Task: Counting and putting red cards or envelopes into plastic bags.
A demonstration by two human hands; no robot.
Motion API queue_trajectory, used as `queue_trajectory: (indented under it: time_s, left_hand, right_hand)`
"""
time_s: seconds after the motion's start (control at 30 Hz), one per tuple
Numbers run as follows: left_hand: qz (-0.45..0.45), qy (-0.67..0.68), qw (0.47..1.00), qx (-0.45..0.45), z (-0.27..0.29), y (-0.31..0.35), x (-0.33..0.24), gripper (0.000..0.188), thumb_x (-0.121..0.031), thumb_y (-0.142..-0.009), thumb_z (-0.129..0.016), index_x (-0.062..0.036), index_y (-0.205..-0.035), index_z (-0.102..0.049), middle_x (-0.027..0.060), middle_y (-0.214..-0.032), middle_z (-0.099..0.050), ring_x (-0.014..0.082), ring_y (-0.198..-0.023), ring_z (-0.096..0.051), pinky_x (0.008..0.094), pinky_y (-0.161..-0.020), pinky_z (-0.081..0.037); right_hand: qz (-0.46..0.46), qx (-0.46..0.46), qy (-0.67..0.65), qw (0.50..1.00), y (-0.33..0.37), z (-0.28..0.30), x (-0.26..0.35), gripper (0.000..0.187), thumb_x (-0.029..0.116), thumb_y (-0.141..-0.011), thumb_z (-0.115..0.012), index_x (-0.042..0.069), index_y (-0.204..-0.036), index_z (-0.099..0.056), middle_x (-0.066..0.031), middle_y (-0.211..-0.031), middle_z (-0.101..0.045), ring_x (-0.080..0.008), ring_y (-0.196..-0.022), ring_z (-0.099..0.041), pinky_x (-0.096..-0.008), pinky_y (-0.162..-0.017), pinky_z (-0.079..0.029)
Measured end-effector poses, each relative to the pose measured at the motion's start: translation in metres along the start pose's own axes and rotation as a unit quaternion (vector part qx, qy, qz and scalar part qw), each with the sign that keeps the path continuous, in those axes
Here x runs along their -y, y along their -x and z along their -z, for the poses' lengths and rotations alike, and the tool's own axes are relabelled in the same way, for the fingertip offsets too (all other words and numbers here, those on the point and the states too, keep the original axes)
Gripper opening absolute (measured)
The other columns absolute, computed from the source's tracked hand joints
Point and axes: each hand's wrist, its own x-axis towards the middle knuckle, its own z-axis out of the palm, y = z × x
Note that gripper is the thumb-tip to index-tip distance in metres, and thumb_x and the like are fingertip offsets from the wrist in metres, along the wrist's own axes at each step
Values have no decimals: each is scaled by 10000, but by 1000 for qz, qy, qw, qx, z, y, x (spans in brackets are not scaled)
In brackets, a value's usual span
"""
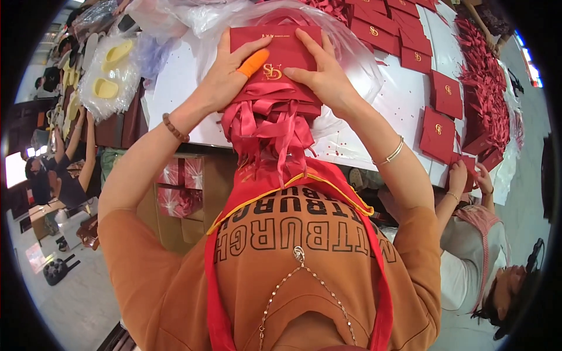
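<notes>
A stack of dark red gift bags [275, 51] with gold lettering lies in front of me on the white table. My left hand [229, 73] holds its left side, one digit in an orange finger cot [254, 63] pressed on the top bag. From the other side my right hand [328, 76] grips the stack, thumb and a finger resting on its face. Pinkish-red ribbons [269, 126] spill from the near end of the stack and hang over the table edge towards my red apron [281, 175]. The fingers under the stack are hidden.
Clear plastic film [357, 70] lies around the stack. More red bags [417, 57] spread to the right, beside a long heap of ribboned ones [483, 88]. A co-worker's hands [459, 175] handle a red bag at right. Wrapped yellow slippers [106, 88] lie left.
</notes>
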Motion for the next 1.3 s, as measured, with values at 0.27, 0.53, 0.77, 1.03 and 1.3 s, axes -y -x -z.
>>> queue_trajectory:
  time_s: [0.27, 0.53, 0.77, 1.03, 1.3]
  left_hand:
    - [56, 64, 996, -7, -13, 5, 5, 672, -443, -724, -664, -285, -1310, -377, 304, -1346, -105, 425, -1204, -333, 388, -989, -347]
    - [61, 47, 997, -8, -10, 11, -4, 661, -343, -741, -681, -236, -1318, -377, 227, -1308, -224, 365, -1220, -307, 368, -1007, -307]
    - [132, 14, 989, 60, 17, 8, -43, 738, -425, -751, -643, -161, -1347, -298, 298, -1338, -149, 424, -1209, -288, 428, -1001, -303]
    - [154, 6, 985, 83, 15, 3, -40, 810, -500, -705, -657, -217, -1359, -272, 310, -1334, -130, 456, -1213, -257, 432, -1011, -282]
    - [120, -80, 989, 20, 8, 5, -44, 777, -474, -703, -662, -204, -1336, -302, 314, -1294, -198, 435, -1179, -294, 420, -972, -314]
  right_hand:
    - [72, 11, 45, 996, -5, -3, -17, 742, 217, -745, -661, 132, -1370, -271, -213, -1435, 20, -290, -1336, -80, -343, -1038, -232]
    - [-97, 108, -14, 989, 68, 31, -37, 718, 518, -856, -405, 89, -1380, -168, -159, -1357, -287, -247, -1164, -417, -375, -896, -359]
    - [96, 325, 519, 785, 100, -3, -13, 375, 424, -808, -496, 100, -959, -606, -111, -799, -628, -187, -791, -599, -395, -707, -391]
    - [462, 294, 317, 774, 102, -30, 4, 220, 165, -754, -491, 155, -963, -560, -4, -758, -570, -167, -740, -563, -356, -617, -393]
    - [599, 203, 320, 705, 92, -10, 86, 113, 155, -595, -561, 94, -688, -538, 12, -514, -418, -130, -518, -497, -263, -459, -376]
